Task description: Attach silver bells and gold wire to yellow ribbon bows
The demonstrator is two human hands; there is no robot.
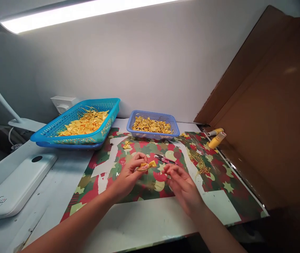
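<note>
Between the thumb and fingers of my left hand (131, 173) is a small yellow ribbon bow (152, 164), with a thin gold loop or cord at it. My right hand (183, 188) is just to the right of the bow and apart from it. Its thumb and fingertips are pinched together, slightly blurred; whether a thread is between them I cannot tell. Thread snips (165, 160) with dark handles lie on the patterned sheet (144, 191) behind the gap between my hands. A loose yellow bow (127, 144) rests further back on the sheet.
A teal basket (110, 123) of yellow ribbon pieces stands back left, and a smaller blue basket (152, 135) of bows back centre. Yellow thread spools (216, 141) and tangled gold thread (202, 166) are at right, beside a cardboard wall (266, 116). A white power bank (18, 188) lies left.
</note>
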